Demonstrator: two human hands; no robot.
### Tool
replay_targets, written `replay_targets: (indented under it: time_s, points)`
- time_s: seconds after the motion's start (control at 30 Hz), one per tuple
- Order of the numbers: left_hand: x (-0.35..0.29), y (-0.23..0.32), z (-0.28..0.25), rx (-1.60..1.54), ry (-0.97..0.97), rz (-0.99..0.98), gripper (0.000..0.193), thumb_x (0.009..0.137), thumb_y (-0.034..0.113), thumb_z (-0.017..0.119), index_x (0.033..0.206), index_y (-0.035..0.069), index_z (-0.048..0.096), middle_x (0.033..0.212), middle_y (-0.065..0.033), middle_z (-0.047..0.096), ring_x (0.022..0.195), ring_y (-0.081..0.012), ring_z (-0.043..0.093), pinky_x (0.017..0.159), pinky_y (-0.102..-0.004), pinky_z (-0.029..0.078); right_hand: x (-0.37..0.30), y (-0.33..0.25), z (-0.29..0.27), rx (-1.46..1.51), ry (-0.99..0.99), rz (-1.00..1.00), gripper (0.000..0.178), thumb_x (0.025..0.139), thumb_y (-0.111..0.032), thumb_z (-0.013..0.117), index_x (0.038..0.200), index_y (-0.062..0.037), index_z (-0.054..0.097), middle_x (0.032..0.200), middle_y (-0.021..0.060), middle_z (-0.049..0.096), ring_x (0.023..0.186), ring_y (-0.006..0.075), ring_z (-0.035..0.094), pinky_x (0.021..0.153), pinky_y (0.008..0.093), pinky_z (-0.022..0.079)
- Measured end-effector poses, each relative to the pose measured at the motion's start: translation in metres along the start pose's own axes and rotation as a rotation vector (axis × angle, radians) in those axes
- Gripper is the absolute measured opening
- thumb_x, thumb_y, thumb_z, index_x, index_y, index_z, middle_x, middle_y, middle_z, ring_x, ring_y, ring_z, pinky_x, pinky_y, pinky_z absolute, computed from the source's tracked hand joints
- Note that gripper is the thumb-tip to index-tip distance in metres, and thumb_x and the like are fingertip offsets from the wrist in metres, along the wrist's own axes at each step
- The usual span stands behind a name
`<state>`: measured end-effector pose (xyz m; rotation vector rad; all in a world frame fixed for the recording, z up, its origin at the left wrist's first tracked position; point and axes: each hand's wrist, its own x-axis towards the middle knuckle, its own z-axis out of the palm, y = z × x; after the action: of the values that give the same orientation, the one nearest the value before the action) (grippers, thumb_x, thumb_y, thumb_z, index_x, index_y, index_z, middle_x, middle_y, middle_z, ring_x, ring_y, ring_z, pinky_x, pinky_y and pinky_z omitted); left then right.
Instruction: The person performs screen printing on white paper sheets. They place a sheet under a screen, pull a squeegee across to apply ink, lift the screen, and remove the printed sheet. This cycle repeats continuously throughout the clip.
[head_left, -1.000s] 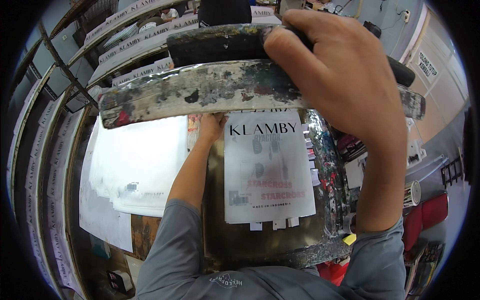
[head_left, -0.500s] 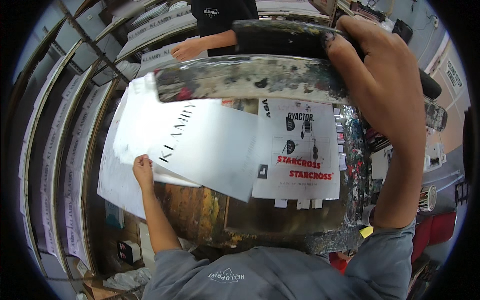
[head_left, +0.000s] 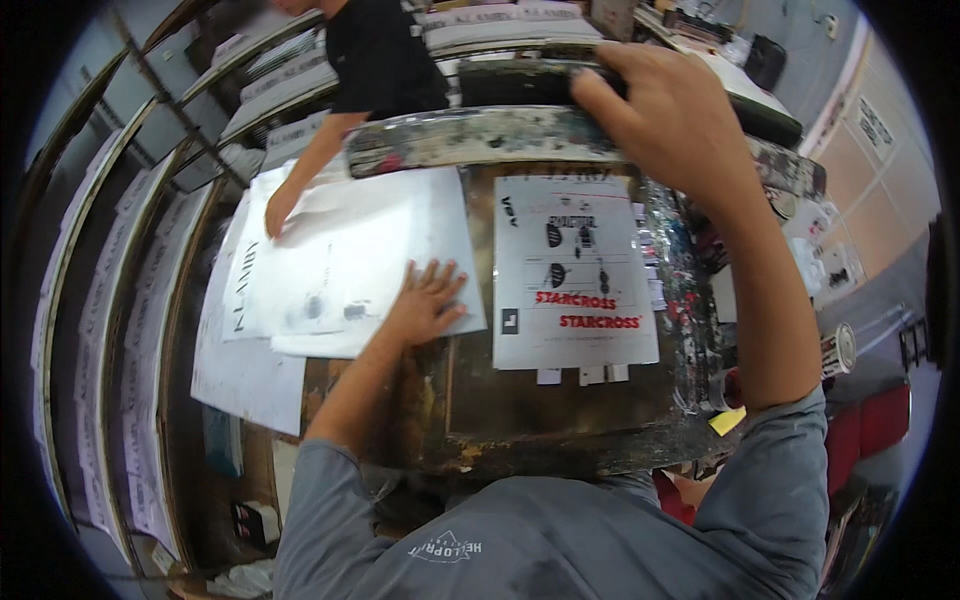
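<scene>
My left hand (head_left: 428, 300) lies flat with fingers spread on the right part of a white sheet (head_left: 400, 215). My right hand (head_left: 675, 125) is wrapped round the top of a raised, paint-stained screen-printing frame (head_left: 480, 140), by a dark bar along it; its fingertips are hidden behind. Left of my hand, a white sheet with dark lettering (head_left: 262, 300) overlaps the others. A co-worker's hand (head_left: 283, 210) rests on the sheets there. Right of my left hand, a sheet printed in black and red (head_left: 575, 345) lies on the stained printing table (head_left: 560, 415).
Racks (head_left: 150, 330) with several layers of printed sheets line the left side. Behind the frame stands the co-worker in a black shirt (head_left: 385, 60). A can (head_left: 838, 350) and a red chair (head_left: 872, 420) are at the right. Something yellow (head_left: 727, 422) sits at the table's near-right corner.
My left hand has let go of the lettered sheet's edge and moved right, onto a white sheet. The lettered sheet has shifted left. The co-worker's arm has reached down onto the sheets.
</scene>
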<state>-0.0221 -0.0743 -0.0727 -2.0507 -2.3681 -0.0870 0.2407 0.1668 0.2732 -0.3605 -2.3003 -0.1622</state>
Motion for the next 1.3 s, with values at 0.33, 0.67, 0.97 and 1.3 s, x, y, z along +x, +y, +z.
replay_targets:
  time_s: [0.33,0.67,0.97,1.3]
  points:
    - [0.13,0.242,0.037,-0.266,0.206,0.229,0.064,0.105,0.051,0.059,0.155,0.011,0.058,0.167,-0.0184,0.046,0.157,-0.0456,0.036,0.13,-0.0637,0.021,0.012,0.016,-0.032,0.101,-0.204,-0.014,0.063,0.101,-0.044,0.047,0.071,0.0055,0.07,0.066,0.0216,0.068,0.068,0.0431,0.07,0.078,0.0536,0.058]
    - [0.087,0.223,-0.001,-0.505,0.134,-0.005,0.065,0.105,0.049,0.062,0.157,0.01,0.057,0.17,-0.0206,0.042,0.159,-0.047,0.032,0.131,-0.0658,0.016,-0.004,0.039,-0.004,0.059,-0.076,-0.045,0.064,0.102,-0.045,0.045,0.069,0.0051,0.069,0.067,0.0215,0.068,0.067,0.0424,0.069,0.077,0.0524,0.058]
    - [-0.009,0.155,0.017,-0.23,0.122,-0.149,0.082,0.1,0.058,0.067,0.162,0.008,0.05,0.174,-0.0229,0.035,0.161,-0.0514,0.025,0.131,-0.0661,0.012,0.009,0.007,-0.006,-0.039,-0.022,0.018,0.066,0.103,-0.046,0.042,0.068,0.0047,0.068,0.067,0.0213,0.068,0.065,0.0418,0.068,0.077,0.0513,0.059]
    - [-0.025,0.123,-0.053,-1.072,0.767,-0.426,0.08,0.097,0.028,0.078,0.164,0.004,0.041,0.15,-0.0199,0.059,0.13,-0.0308,0.058,0.111,-0.0444,0.047,-0.037,-0.014,0.0,-0.067,-0.16,0.116,0.073,0.094,-0.057,0.062,0.125,0.0086,0.067,0.094,0.0255,0.075,0.088,0.0401,0.075,0.096,0.0568,0.052]
